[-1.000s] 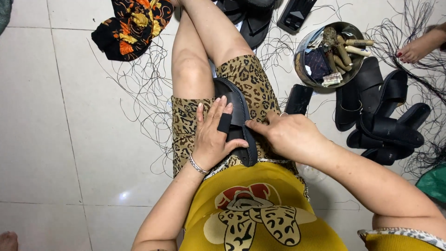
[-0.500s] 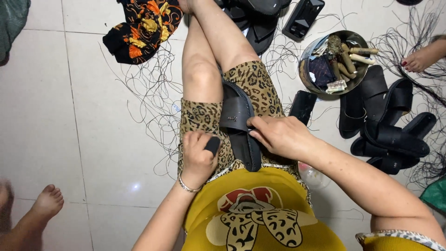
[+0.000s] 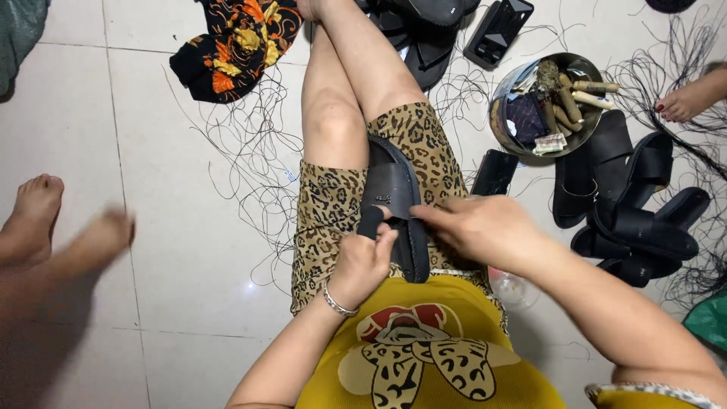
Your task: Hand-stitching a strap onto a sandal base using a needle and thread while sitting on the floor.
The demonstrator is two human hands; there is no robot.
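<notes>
The person sits on the tiled floor, legs stretched toward twelve o'clock, and a black sandal lies lengthwise across the lap on the leopard-print shorts.

The left hand comes up from six o'clock, forearm rising out of the lower edge, wrist bent slightly inward and ringed by a silver bracelet. Its fingers are curled tight around a black strap end at the sandal's nine o'clock side, thumb pressed against the sole's edge: a closed, gripping hand.

The right hand sweeps in from four o'clock, the forearm running long and diagonal from the lower right corner. It lies palm down over the sandal's three o'clock side, fingers extended toward nine o'clock, fingertips pinched down on the sandal's strap near the middle. The two hands nearly meet over the sole.

At two o'clock sits a round metal bowl full of tools and scraps, and just below it, at three o'clock, a heap of finished black sandals. Loose black thread sprawls over the tiles at eleven o'clock, beside a patterned orange-and-black cloth. Another person's bare feet show at nine o'clock, one blurred.
</notes>
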